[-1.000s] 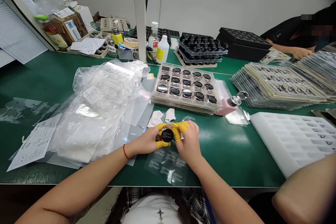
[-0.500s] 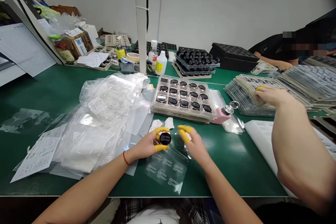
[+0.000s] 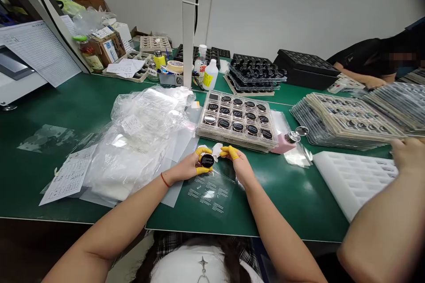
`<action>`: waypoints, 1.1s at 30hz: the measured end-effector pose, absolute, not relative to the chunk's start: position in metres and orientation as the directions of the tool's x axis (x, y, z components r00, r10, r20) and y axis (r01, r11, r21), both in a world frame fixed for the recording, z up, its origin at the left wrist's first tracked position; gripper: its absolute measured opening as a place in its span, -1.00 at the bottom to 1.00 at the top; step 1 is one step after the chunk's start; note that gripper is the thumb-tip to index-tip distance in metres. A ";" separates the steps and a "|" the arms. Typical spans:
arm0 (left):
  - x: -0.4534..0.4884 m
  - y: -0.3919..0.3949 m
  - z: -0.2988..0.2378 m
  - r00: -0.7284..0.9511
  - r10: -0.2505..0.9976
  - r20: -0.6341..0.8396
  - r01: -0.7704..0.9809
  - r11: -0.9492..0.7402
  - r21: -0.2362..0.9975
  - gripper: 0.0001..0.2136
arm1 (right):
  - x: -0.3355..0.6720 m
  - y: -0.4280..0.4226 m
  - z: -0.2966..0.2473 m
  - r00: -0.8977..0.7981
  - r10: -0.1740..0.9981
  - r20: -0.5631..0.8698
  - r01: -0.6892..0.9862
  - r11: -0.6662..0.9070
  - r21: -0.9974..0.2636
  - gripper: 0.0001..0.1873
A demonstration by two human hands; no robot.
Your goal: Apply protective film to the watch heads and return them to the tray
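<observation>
Left hand (image 3: 186, 169): fingertips pinch a round black disc (image 3: 207, 160) at its rim.
Right hand (image 3: 241, 164): fingers pressed together on a white wipe (image 3: 216, 151), touching the disc's far edge.
Disc place: just in front of the clear tray (image 3: 199, 131), nearer the left hand.

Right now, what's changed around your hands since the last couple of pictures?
The right hand came back in beside the black disc and seems to pinch a white wipe. Another person's hand drew back from the stacked trays. The left hand kept hold of the disc, and the tray of discs stayed put.
</observation>
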State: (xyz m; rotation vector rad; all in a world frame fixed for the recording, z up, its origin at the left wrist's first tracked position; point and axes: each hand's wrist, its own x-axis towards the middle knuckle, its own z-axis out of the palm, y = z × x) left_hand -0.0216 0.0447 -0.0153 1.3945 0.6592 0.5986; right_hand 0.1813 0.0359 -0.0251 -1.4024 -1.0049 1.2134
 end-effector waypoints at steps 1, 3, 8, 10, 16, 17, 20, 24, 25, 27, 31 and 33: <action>-0.021 0.044 -0.015 0.685 0.725 -0.063 0.000 0.087 0.996 -0.54 | 0.179 0.033 -0.024 0.143 0.977 -0.161 -0.006 -0.162 -0.987 -0.53; -0.020 0.042 -0.014 0.691 0.720 -0.062 -0.002 0.088 0.996 -0.56 | 0.171 0.025 -0.020 0.095 0.987 -0.133 0.025 -0.136 -0.990 -0.59; -0.017 0.037 -0.012 0.686 0.724 -0.074 -0.076 0.172 0.982 -0.36 | 0.154 0.021 0.006 -0.213 0.964 -0.160 -0.002 -0.164 -0.986 -0.68; -0.018 0.039 -0.008 0.640 0.765 -0.076 -0.144 0.217 0.966 -0.28 | 0.160 0.043 0.026 -0.148 0.984 -0.103 -0.001 -0.104 -0.995 -0.67; -0.035 0.057 0.002 0.412 0.903 -0.125 -0.469 0.328 0.820 -0.41 | 0.184 0.185 0.081 0.193 0.930 0.312 0.535 0.167 -0.828 -0.68; -0.038 0.060 0.002 0.383 0.915 -0.126 -0.531 0.330 0.780 -0.44 | 0.183 0.209 0.082 0.207 0.922 0.328 0.583 0.153 -0.798 -0.69; -0.044 0.066 0.000 0.308 0.944 -0.120 -0.688 0.308 0.657 -0.54 | 0.170 0.258 0.072 0.208 0.924 0.320 0.655 0.112 -0.748 -0.80; -0.053 0.068 0.004 0.260 0.962 -0.085 -0.805 0.264 0.531 -0.61 | 0.169 0.266 0.060 0.193 0.908 0.371 0.735 0.116 -0.668 -0.82; -0.057 0.067 0.007 0.255 0.965 -0.063 -0.813 0.249 0.527 -0.61 | 0.175 0.259 0.061 0.186 0.899 0.397 0.752 0.130 -0.646 -0.78; -0.064 0.063 0.013 0.271 0.963 0.002 -0.789 0.221 0.573 -0.61 | 0.193 0.234 0.064 0.158 0.887 0.434 0.777 0.159 -0.609 -0.73; -0.065 0.053 0.018 0.626 0.777 0.064 -0.393 0.244 0.887 -0.70 | 0.231 0.155 0.066 -0.036 0.917 0.396 0.826 0.250 -0.504 -0.80; -0.055 0.047 0.014 0.780 0.620 -0.088 -0.064 0.218 0.974 -0.68 | 0.241 0.115 0.060 -0.172 0.935 0.312 0.858 0.297 -0.418 -0.80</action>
